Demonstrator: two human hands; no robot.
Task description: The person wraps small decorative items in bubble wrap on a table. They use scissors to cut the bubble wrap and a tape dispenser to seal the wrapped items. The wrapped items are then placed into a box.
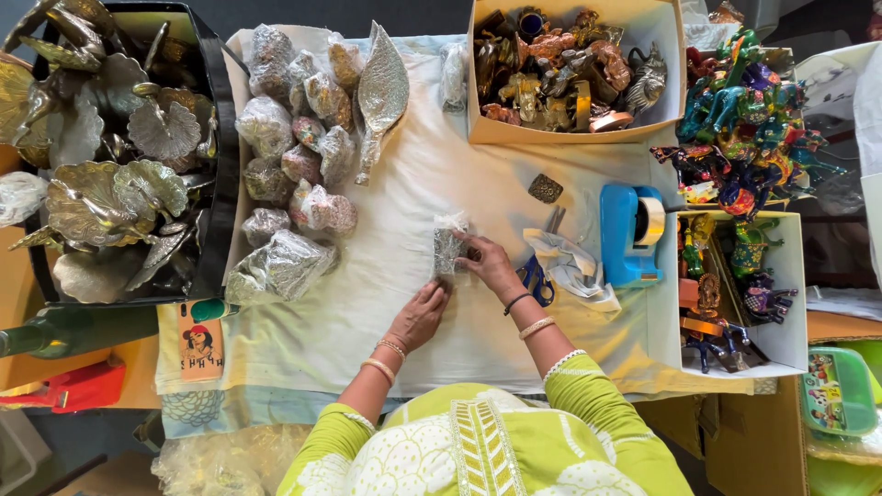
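Note:
On the white cloth, my two hands hold a small dark metal piece in a clear plastic bag. My left hand grips the bag's lower end from below. The fingers of my right hand pinch the bag's right side. The bag stands roughly upright between them, its open plastic top sticking up. I wear green sleeves and bangles on both wrists.
Several plastic-wrapped pieces lie in a pile at the left, by a black bin of brass leaf dishes. A cardboard box of metal figurines stands at the back. A blue tape dispenser, scissors and boxes of painted figures sit at the right.

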